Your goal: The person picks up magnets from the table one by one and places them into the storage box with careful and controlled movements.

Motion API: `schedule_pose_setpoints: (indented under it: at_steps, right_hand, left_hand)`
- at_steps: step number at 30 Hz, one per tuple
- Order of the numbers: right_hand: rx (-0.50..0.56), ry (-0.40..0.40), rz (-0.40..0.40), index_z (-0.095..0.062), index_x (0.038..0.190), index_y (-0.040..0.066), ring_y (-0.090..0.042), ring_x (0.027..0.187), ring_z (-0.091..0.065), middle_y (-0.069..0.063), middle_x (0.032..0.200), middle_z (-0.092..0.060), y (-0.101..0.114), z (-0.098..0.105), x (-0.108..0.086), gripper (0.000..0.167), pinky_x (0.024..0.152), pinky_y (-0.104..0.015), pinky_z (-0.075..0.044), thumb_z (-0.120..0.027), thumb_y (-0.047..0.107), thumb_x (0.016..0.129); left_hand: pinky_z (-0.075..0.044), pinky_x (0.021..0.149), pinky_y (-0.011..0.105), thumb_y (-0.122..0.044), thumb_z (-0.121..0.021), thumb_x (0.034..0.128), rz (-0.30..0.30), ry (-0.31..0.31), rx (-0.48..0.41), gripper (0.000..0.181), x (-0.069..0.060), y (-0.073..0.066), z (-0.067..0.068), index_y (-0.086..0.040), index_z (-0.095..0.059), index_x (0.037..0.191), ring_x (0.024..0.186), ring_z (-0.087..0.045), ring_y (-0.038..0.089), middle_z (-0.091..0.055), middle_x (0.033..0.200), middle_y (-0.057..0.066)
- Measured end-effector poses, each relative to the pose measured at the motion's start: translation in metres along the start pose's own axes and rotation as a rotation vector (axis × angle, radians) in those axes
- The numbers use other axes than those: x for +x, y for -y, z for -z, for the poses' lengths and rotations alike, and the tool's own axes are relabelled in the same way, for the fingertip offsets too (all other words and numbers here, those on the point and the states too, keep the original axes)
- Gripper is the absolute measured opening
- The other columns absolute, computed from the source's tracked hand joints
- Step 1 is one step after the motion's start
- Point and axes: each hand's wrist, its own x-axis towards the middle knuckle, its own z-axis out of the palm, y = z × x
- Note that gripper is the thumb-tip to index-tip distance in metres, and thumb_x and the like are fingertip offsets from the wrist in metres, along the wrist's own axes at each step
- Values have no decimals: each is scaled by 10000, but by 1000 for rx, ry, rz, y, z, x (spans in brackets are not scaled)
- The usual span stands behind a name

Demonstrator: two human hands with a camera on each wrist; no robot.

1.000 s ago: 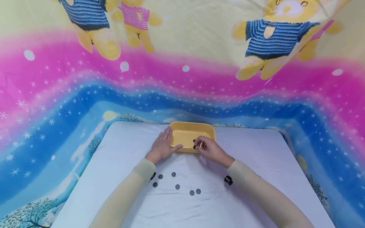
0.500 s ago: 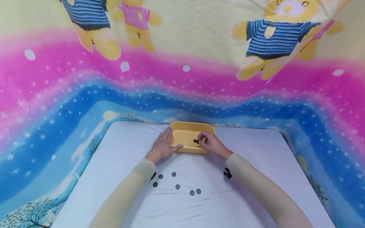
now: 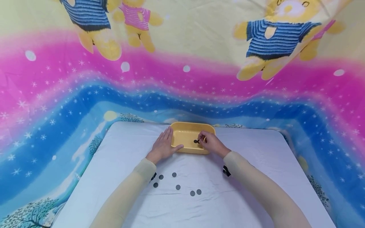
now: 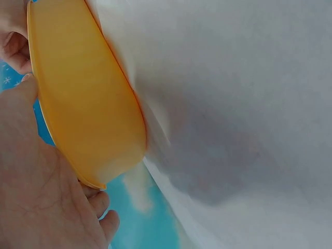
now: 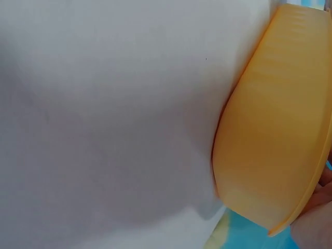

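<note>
A yellow rectangular box (image 3: 182,150) stands at the far edge of the white surface. My left hand (image 3: 163,146) rests on its left end, fingers straight along the side and thumb on the near rim; the left wrist view shows the palm (image 4: 41,192) against the box wall (image 4: 93,98). Over the box's right part, my right hand (image 3: 211,143) has curled fingers and pinches a small dark disc (image 3: 198,141). Just left of the fingertips is another dark disc (image 3: 195,141). In the right wrist view the box wall (image 5: 275,119) hides most of that hand (image 5: 315,220).
Several dark grey discs lie on the white surface (image 3: 216,209) nearer to me, among them one at the left (image 3: 155,185), one in the middle (image 3: 178,187) and one at the right (image 3: 199,192). A patterned cloth (image 3: 182,85) rises behind the surface.
My right hand has moved slightly right and away from me, from the near rim to over the inside of the box, with the dark disc. My left hand stays in place.
</note>
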Motion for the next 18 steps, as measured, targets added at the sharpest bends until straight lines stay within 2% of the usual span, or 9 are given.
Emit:
schedule_pose_setpoints:
  at_steps: [6, 12, 18]
  right_hand:
    - [-46, 29, -42, -683, 1115, 22, -189, 793, -611, -75, 981, -684, 2, -1, 3, 76, 698, -341, -552, -662, 52, 1048]
    - [-88, 94, -69, -681, 1079, 45, -178, 729, -605, -130, 968, -713, 1, 0, 7, 64, 647, -340, -530, -619, 49, 1063]
    - [-121, 139, -77, -680, 1071, 39, -169, 734, -610, -111, 943, -713, 4, 3, 10, 72, 663, -340, -527, -613, 21, 1054]
  left_hand:
    - [-25, 1352, 419, -761, -468, 1027, 4, -10, -1, 1101, 0, 0, -1, -16, -40, 1716, 1671, -21, 284, 22, 1803, 133]
    - [-47, 1353, 425, -786, -444, 1019, -2, -25, 9, 1113, 0, 1, -3, -7, -57, 1714, 1670, -74, 310, -4, 1803, 144]
    - [-39, 1353, 430, -780, -439, 1025, -6, -10, 13, 1112, 0, 1, -2, -6, -30, 1712, 1670, -38, 304, 16, 1802, 148]
